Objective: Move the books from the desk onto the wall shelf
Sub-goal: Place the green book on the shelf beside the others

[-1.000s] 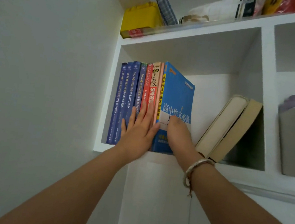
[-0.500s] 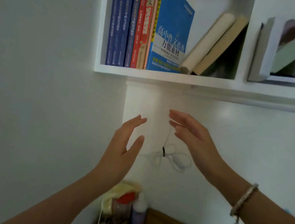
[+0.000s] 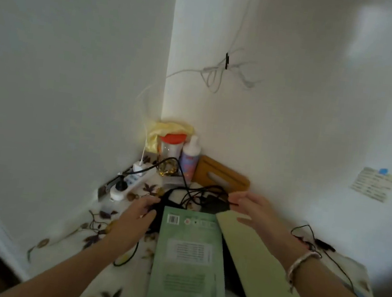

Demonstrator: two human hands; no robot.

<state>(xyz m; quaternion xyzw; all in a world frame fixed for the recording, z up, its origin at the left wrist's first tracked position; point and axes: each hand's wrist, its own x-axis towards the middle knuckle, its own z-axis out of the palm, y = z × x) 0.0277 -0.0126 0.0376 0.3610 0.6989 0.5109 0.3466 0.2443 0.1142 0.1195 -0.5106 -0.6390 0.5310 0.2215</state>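
Back corner of the floral-cloth desk (image 3: 76, 232) is crowded: white power strip (image 3: 134, 182), red-lidded clear jar (image 3: 171, 146), white pump bottle (image 3: 190, 158) and tan wooden board (image 3: 221, 177) stand there. Tangled black cables (image 3: 196, 194) lie just behind the green paperback book (image 3: 190, 258) and pale yellow-green book (image 3: 255, 261). Left desk edge is open cloth; a thin black cord (image 3: 338, 267) trails along the right edge.

Green book (image 3: 190, 258), pale yellow-green book (image 3: 255, 261), leaf-patterned white desk (image 3: 96, 225).
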